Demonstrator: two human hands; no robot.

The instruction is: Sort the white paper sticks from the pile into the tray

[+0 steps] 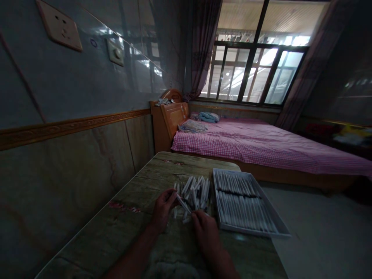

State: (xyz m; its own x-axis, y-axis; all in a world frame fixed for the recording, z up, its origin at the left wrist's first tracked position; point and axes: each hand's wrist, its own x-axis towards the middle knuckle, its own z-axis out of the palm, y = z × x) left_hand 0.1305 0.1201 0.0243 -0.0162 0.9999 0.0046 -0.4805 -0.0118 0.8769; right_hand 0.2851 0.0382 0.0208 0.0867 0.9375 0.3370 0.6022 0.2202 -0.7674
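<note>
My left hand (164, 207) pinches the upper left end of a thin whitish stick-like piece (183, 203) above the table. At the piece's lower right end, the fingers of my right hand (205, 226) are closed on it. Just beyond both hands lies a loose pile of similar slim pieces (197, 190), pointing in various directions. To the right of the pile, a white shallow tray (283, 235) holds many such pieces side by side in two rows. What exactly the pieces are is too dim to tell.
The table (139, 221) has a marbled top and stands beside a tiled wall (72, 174). Past its far edge is a bed (238, 139) with a pink checked cover and a wooden headboard (174, 116). Pale floor (314, 221) shows at the right.
</note>
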